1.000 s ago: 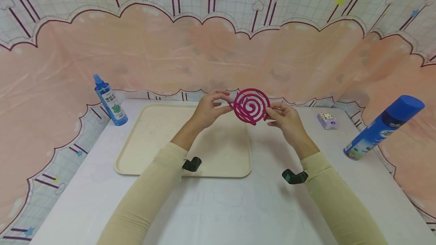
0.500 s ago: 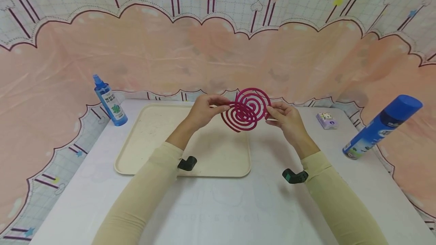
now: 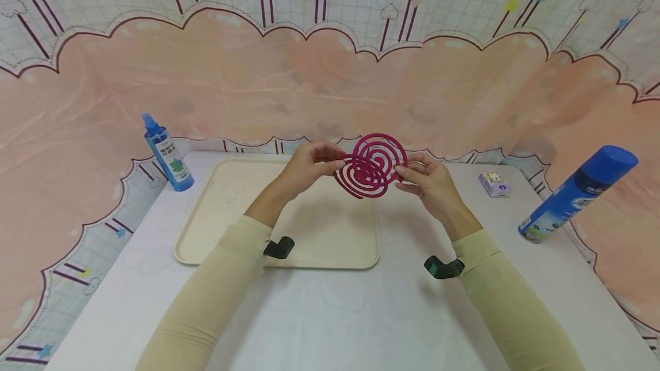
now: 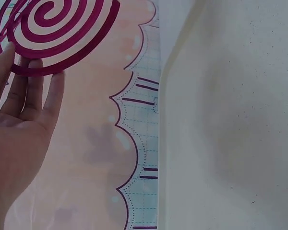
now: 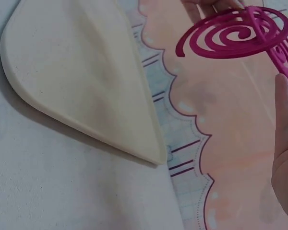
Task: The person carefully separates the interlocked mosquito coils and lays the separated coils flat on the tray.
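Two magenta mosquito coils are held up over the tray's right part, interlocked or overlapping at an angle. My left hand pinches the edge of the lower-left coil, thumb on one side and fingers on the other. My right hand grips the right edge of the other coil, which stands more upright and faces the head camera. In the right wrist view the first coil lies nearly flat and crosses the second one. Whether their spirals are still joined at the crossing, I cannot tell.
Beneath the hands lies a cream tray on the white table. A blue spray bottle stands at the back left. On the right are a small purple box and a tall blue aerosol can. Patterned cloth hangs behind.
The two coils, nearly face to face a second ago, have swung apart at an angle. My left hand has moved slightly left and tilted its coil down; the right hand has shifted a little left.
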### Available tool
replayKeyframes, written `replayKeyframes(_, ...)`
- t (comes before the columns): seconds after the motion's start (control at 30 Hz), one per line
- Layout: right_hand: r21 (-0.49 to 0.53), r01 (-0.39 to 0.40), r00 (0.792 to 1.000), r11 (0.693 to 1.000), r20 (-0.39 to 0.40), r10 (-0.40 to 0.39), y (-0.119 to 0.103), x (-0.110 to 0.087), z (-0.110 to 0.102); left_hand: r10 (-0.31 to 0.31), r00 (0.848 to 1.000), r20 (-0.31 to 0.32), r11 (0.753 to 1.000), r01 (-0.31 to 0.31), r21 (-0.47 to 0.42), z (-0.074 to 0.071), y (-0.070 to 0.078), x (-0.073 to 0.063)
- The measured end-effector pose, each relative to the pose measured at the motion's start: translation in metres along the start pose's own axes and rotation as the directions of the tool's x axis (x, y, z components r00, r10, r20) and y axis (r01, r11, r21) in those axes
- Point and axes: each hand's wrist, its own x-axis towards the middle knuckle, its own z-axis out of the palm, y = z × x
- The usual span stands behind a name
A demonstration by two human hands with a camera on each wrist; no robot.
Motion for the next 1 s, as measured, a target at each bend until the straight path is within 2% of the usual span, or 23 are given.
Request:
replayKeyframes(0.1, 0.011, 0.004, 1.0, 1.0, -0.002, -0.004, 0.0005, -0.0002, 0.0008, -0.01, 1.0, 0.027, 1.0, 0.01, 0.013, 0.0005, -0.001, -0.0014)
replayKeyframes(0.3, -0.03, 0.016, 1.0, 0.999, 0.0, -0.016, 0.0025, 0.0007, -0.0006, -0.032, 0.997, 0.072, 0.998, 0.035, -0.045, 0.0024, -0.0035, -0.0022)
replayKeyframes(0.47, -0.079, 0.039, 0.999, 0.996, -0.009, -0.04, 0.0039, 0.0003, -0.0025, -0.046, 0.997, 0.056, 0.998, 0.049, -0.05, 0.0008, -0.0051, -0.0013)
replayKeyframes(0.8, -0.1, 0.048, 0.998, 0.994, -0.023, -0.051, 0.0073, 0.0015, -0.0027, -0.07, 0.997, 0.037, 0.995, 0.072, -0.067, -0.0035, -0.0013, -0.0018)
replayKeyframes(1.0, -0.113, 0.044, 0.998, 0.993, -0.033, -0.048, 0.0086, 0.0011, -0.001, -0.053, 0.999, 0.003, 0.997, 0.053, -0.052, -0.0049, -0.0017, -0.0028)
